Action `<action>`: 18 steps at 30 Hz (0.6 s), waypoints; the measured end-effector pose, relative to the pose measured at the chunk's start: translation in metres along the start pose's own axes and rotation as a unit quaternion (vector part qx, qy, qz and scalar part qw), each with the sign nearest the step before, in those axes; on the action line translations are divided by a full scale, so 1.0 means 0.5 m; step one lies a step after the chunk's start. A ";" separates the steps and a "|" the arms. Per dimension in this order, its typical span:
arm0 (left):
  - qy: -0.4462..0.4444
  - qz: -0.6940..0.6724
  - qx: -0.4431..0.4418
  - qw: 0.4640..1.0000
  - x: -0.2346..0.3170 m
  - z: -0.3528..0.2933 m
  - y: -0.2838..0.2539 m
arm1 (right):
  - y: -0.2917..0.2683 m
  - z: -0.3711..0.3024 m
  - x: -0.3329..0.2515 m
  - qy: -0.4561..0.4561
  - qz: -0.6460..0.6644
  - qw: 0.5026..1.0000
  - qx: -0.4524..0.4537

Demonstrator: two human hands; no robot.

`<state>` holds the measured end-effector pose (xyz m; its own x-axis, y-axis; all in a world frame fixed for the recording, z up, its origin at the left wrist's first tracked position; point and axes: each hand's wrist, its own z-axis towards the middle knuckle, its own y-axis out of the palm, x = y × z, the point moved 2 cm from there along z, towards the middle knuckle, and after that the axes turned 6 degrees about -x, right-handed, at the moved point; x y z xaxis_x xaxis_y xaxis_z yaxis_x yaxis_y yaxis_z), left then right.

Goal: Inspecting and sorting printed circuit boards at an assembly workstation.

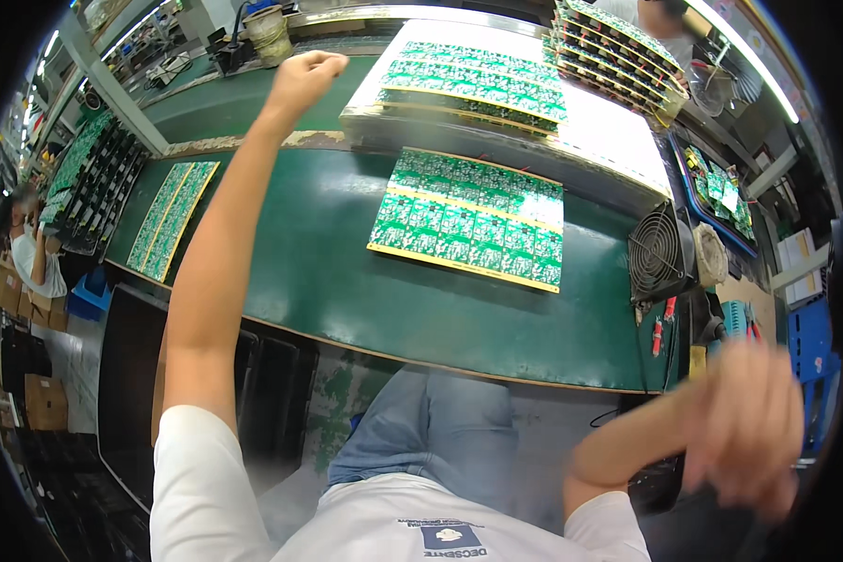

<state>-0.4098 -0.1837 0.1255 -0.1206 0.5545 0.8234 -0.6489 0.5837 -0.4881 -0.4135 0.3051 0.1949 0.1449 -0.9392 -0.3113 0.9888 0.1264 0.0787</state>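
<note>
My left arm reaches forward over the green bench. My left hand (304, 84) is raised beyond the bench's far ledge, its fingers curled closed, and I see nothing in them. To its right, a stack of green circuit board panels (478, 80) rests on a bright white raised surface. A single circuit board panel (468, 220) with yellow edge strips lies on the bench in front of me. My right hand (745, 421) is lifted off the bench's right end, near the tools. Motion smears its fingers, so what they do cannot be made out.
Another board panel (173, 220) lies at the bench's left end. Tall board racks stand at far left (80, 187) and back right (618, 56). A round-grilled fan (658, 251) and red-handled tools (658, 337) are at right. Two people work nearby.
</note>
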 end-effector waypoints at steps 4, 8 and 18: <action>-0.063 0.058 -0.057 0.995 0.015 0.096 0.083 | -0.245 -0.035 0.122 0.129 -0.250 0.955 0.095; -0.148 0.102 -0.068 0.981 -0.001 0.145 0.140 | -0.386 -0.139 0.218 0.231 -0.391 0.846 0.280; -0.074 -0.151 -0.001 0.986 0.074 0.131 0.152 | -0.416 -0.242 0.260 0.316 -0.501 0.757 0.275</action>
<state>-0.5127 -0.1573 0.1378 -0.0307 0.2623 0.9645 -0.6712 0.7096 -0.2144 -0.5963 0.1954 0.0233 -0.5088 -0.1133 -0.8534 0.4744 -0.8641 -0.1681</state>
